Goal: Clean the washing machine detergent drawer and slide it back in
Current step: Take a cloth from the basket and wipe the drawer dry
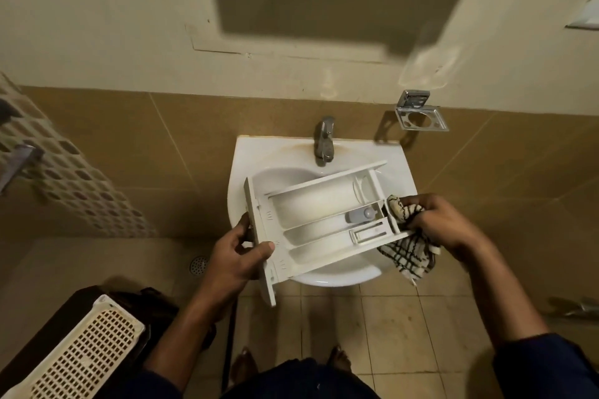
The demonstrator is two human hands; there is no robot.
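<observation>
Nearest, a perforated cream basket [84,353] sits low on the left. Above it the left hand [233,256] grips the front panel of the white detergent drawer [311,201] — thumb on top, fingers curled behind — holding it tilted over the sink [249,155]. The right hand [440,223] clutches a checked cloth [408,253] bunched against the drawer's back end (its 3 compartments face up). Beyond stand the tap [325,139] and a chrome wall holder [421,116].

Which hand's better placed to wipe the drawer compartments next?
Right, probably. The right hand grips the checked cloth at the rear end of the detergent drawer; the left hand grips its front panel, steadying it over the sink.
</observation>
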